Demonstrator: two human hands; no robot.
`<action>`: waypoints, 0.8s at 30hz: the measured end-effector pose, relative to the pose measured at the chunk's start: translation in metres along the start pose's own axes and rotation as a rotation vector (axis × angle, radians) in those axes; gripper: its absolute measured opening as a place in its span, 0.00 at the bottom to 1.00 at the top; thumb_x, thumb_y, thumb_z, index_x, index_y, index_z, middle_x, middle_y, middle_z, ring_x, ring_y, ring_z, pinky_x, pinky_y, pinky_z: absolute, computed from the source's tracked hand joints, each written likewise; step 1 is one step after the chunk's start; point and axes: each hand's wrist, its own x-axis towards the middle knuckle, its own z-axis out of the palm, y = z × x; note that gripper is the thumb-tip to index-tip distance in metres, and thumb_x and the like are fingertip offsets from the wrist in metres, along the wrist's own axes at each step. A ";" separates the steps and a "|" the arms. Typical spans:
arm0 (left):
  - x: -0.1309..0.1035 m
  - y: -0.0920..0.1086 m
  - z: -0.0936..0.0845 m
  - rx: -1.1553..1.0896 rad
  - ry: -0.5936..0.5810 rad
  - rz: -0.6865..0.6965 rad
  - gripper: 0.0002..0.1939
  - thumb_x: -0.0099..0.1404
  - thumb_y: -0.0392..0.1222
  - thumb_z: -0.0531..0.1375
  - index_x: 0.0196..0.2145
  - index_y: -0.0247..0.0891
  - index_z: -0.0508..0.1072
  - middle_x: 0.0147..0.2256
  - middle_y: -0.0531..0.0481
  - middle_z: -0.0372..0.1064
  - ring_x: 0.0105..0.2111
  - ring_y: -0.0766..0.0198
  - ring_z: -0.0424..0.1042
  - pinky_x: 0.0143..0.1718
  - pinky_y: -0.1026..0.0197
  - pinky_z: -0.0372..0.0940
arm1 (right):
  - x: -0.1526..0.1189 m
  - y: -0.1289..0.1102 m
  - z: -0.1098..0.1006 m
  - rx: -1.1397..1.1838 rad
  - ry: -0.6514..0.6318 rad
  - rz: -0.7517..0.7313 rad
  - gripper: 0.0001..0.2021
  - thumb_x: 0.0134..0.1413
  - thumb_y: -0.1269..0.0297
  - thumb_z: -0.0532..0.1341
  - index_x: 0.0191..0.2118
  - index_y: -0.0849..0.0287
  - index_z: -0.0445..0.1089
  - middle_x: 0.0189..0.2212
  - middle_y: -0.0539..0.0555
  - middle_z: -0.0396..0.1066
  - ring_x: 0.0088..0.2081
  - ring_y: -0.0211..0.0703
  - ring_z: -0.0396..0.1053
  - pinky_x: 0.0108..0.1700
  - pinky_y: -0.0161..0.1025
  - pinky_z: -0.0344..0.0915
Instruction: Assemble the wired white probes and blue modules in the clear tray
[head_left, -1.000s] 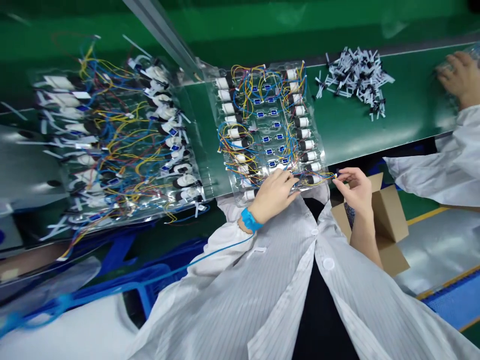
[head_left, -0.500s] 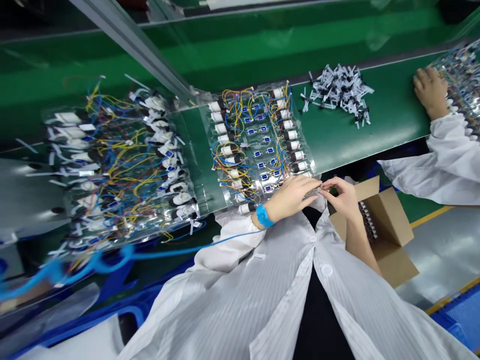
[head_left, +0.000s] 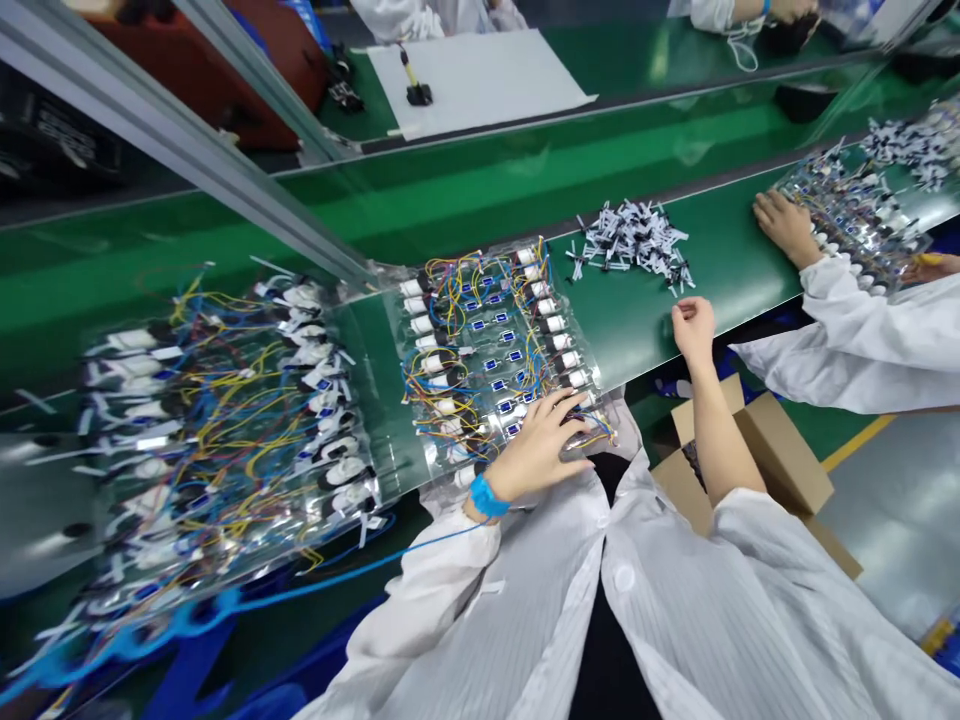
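My left hand point(head_left: 541, 440), a blue band point(head_left: 487, 495) on its wrist, lies with fingers spread over the near right corner of a clear plastic tray point(head_left: 592, 375). White-and-black cylindrical parts point(head_left: 555, 324) line both sides of this tray, with small blue pieces point(head_left: 501, 318) down its middle and yellow, blue and red wires point(head_left: 454, 285) looped among them. Over the green bench, my right hand point(head_left: 694, 328) has its fingers curled together; whatever they may hold is hidden. Just beyond it lies a heap of small white strips with black parts point(head_left: 634, 240).
Another loaded clear tray point(head_left: 240, 400) sits at left, wires tangled. A co-worker's hand point(head_left: 787, 225) touches a tray at right. An open cardboard box point(head_left: 787, 455) stands below the bench edge. Metal posts point(head_left: 187, 140) rise at the back left; a blue coiled cord point(head_left: 337, 575) runs from my wristband.
My right hand has left my left hand and moved forward and right, near the white heap. My left hand has opened out onto the tray corner. The view has tilted up.
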 end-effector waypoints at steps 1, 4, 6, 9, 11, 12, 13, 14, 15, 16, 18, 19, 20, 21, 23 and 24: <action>0.003 0.003 -0.002 -0.024 0.005 0.007 0.18 0.70 0.55 0.68 0.49 0.41 0.79 0.71 0.39 0.63 0.73 0.38 0.53 0.69 0.30 0.55 | 0.013 0.004 0.003 -0.059 0.040 0.003 0.09 0.62 0.59 0.69 0.40 0.59 0.72 0.35 0.51 0.75 0.34 0.38 0.69 0.48 0.41 0.72; 0.020 0.013 -0.001 -0.049 0.004 -0.004 0.16 0.79 0.52 0.58 0.40 0.39 0.78 0.57 0.42 0.77 0.65 0.46 0.66 0.64 0.36 0.58 | 0.040 0.006 0.010 -0.131 0.012 0.009 0.10 0.59 0.61 0.71 0.39 0.60 0.72 0.29 0.45 0.69 0.33 0.36 0.64 0.50 0.39 0.69; 0.034 0.017 0.004 0.008 -0.014 -0.042 0.17 0.81 0.51 0.55 0.43 0.39 0.79 0.47 0.42 0.79 0.55 0.49 0.71 0.58 0.40 0.60 | 0.048 0.002 0.014 -0.143 -0.005 -0.007 0.09 0.57 0.65 0.72 0.38 0.60 0.73 0.29 0.44 0.66 0.33 0.35 0.60 0.50 0.37 0.68; 0.046 0.018 0.010 0.134 -0.047 -0.016 0.20 0.80 0.54 0.55 0.56 0.40 0.78 0.43 0.42 0.77 0.48 0.50 0.69 0.52 0.44 0.60 | 0.045 -0.005 0.015 -0.154 0.002 -0.035 0.04 0.58 0.69 0.70 0.36 0.60 0.74 0.35 0.47 0.67 0.34 0.35 0.59 0.52 0.37 0.67; 0.047 0.016 0.008 0.155 -0.059 0.052 0.20 0.80 0.55 0.55 0.56 0.44 0.80 0.43 0.43 0.75 0.47 0.50 0.67 0.50 0.46 0.59 | 0.034 -0.008 0.012 -0.120 0.020 -0.042 0.04 0.59 0.68 0.70 0.36 0.60 0.75 0.38 0.49 0.68 0.35 0.35 0.62 0.51 0.38 0.68; 0.045 0.014 0.006 0.145 -0.058 0.080 0.19 0.80 0.55 0.55 0.53 0.45 0.82 0.44 0.43 0.75 0.48 0.51 0.67 0.50 0.46 0.58 | 0.024 -0.010 0.010 -0.056 0.023 -0.023 0.04 0.59 0.68 0.70 0.37 0.59 0.75 0.37 0.50 0.68 0.33 0.35 0.63 0.48 0.39 0.69; 0.043 0.013 0.003 0.128 -0.055 0.103 0.18 0.80 0.54 0.55 0.48 0.44 0.83 0.46 0.42 0.75 0.49 0.51 0.66 0.51 0.46 0.58 | 0.013 -0.011 0.008 0.046 0.004 0.016 0.04 0.60 0.66 0.69 0.38 0.58 0.75 0.36 0.49 0.68 0.31 0.35 0.63 0.43 0.39 0.70; 0.040 0.012 0.000 0.110 -0.053 0.119 0.19 0.80 0.53 0.55 0.43 0.43 0.84 0.47 0.42 0.75 0.51 0.51 0.66 0.52 0.46 0.57 | 0.001 -0.014 0.006 0.185 -0.039 0.069 0.05 0.60 0.64 0.68 0.38 0.58 0.74 0.33 0.48 0.68 0.28 0.35 0.63 0.38 0.39 0.69; 0.037 0.011 -0.003 0.100 -0.054 0.126 0.21 0.81 0.52 0.55 0.39 0.40 0.83 0.47 0.42 0.76 0.51 0.51 0.67 0.52 0.46 0.57 | -0.013 -0.017 0.003 0.348 -0.097 0.133 0.06 0.60 0.62 0.68 0.38 0.57 0.73 0.30 0.47 0.68 0.26 0.35 0.63 0.33 0.38 0.67; 0.035 0.010 -0.004 0.101 -0.063 0.123 0.23 0.81 0.51 0.54 0.35 0.39 0.82 0.45 0.43 0.77 0.50 0.52 0.67 0.52 0.46 0.57 | -0.027 -0.021 0.001 0.512 -0.169 0.195 0.08 0.59 0.60 0.69 0.39 0.56 0.72 0.27 0.45 0.67 0.25 0.35 0.63 0.29 0.37 0.65; 0.032 0.008 -0.004 0.136 -0.095 0.086 0.26 0.82 0.50 0.52 0.31 0.37 0.80 0.37 0.44 0.76 0.46 0.54 0.68 0.50 0.47 0.57 | -0.053 -0.031 -0.005 0.767 -0.286 0.301 0.15 0.52 0.60 0.73 0.43 0.54 0.72 0.25 0.43 0.66 0.24 0.36 0.65 0.26 0.36 0.64; 0.031 0.008 -0.003 0.163 -0.113 0.061 0.26 0.82 0.51 0.52 0.31 0.37 0.79 0.33 0.45 0.75 0.44 0.54 0.68 0.49 0.47 0.57 | -0.065 -0.037 -0.008 0.851 -0.333 0.346 0.19 0.48 0.62 0.75 0.45 0.54 0.72 0.25 0.43 0.67 0.24 0.36 0.66 0.26 0.35 0.64; 0.030 0.008 -0.001 0.190 -0.129 0.040 0.26 0.82 0.51 0.53 0.31 0.36 0.78 0.32 0.46 0.74 0.43 0.54 0.68 0.48 0.48 0.56 | -0.075 -0.043 -0.012 0.911 -0.373 0.388 0.22 0.46 0.64 0.76 0.47 0.53 0.72 0.25 0.42 0.67 0.24 0.35 0.66 0.25 0.34 0.63; 0.030 0.008 0.001 0.211 -0.140 0.025 0.24 0.81 0.52 0.54 0.32 0.36 0.79 0.33 0.45 0.74 0.44 0.53 0.68 0.47 0.48 0.56 | -0.083 -0.049 -0.015 0.957 -0.421 0.425 0.22 0.45 0.65 0.76 0.47 0.53 0.72 0.25 0.42 0.67 0.23 0.35 0.65 0.24 0.34 0.62; 0.030 0.009 0.005 0.232 -0.146 0.006 0.17 0.80 0.50 0.57 0.41 0.36 0.80 0.41 0.43 0.76 0.47 0.51 0.68 0.48 0.48 0.57 | -0.098 -0.059 -0.021 1.043 -0.509 0.478 0.19 0.46 0.66 0.75 0.44 0.54 0.72 0.24 0.42 0.66 0.21 0.33 0.62 0.22 0.33 0.59; 0.030 0.010 0.007 0.242 -0.146 0.001 0.15 0.79 0.49 0.58 0.48 0.36 0.79 0.46 0.42 0.76 0.48 0.51 0.68 0.48 0.48 0.57 | -0.105 -0.063 -0.023 1.085 -0.538 0.493 0.16 0.47 0.66 0.75 0.41 0.54 0.72 0.22 0.42 0.64 0.21 0.33 0.61 0.22 0.32 0.58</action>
